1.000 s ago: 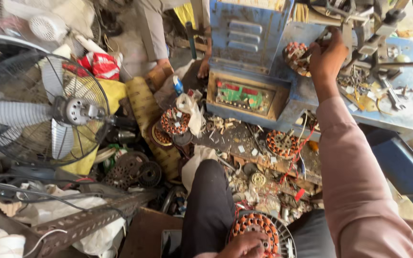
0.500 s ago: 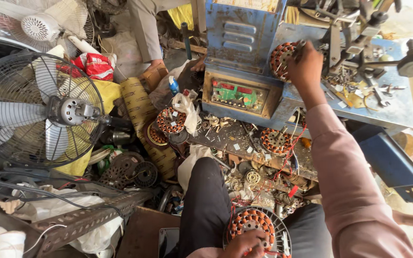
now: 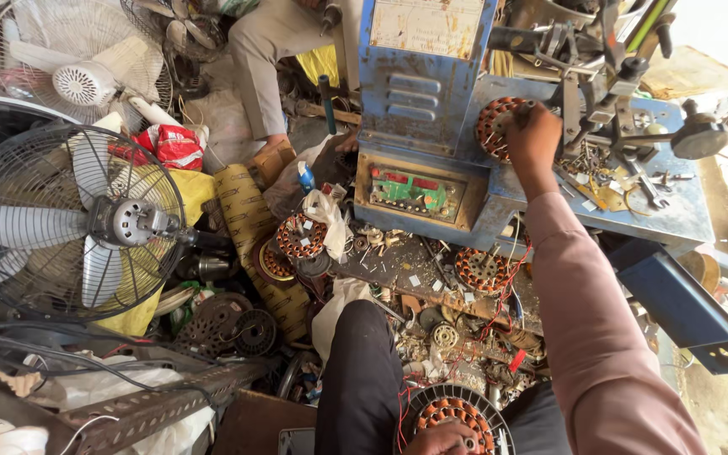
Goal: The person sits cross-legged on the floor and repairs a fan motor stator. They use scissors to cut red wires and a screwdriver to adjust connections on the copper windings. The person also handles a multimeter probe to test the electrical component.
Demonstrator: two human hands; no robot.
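Note:
My right hand (image 3: 534,139) reaches up to the blue machine (image 3: 431,101) and grips a round copper-wound motor stator (image 3: 495,125) at the machine's spindle. My left hand (image 3: 441,440) rests at the bottom edge on a second stator (image 3: 457,414) with orange copper coils and a metal ring, lying on my lap. My pink sleeve (image 3: 600,337) runs up the right side. Red wires trail from the lap stator.
A grey fan (image 3: 73,223) stands at left, a white fan (image 3: 77,59) behind it. Another person's arm (image 3: 259,59) reaches down at the top. Loose stators (image 3: 301,236) (image 3: 482,268), scrap parts and tools litter the floor and the blue bench (image 3: 659,211).
My right hand has carried the stator leftward along the blue machine's top. My left hand stays on the lap stator. The view has tilted slightly upward.

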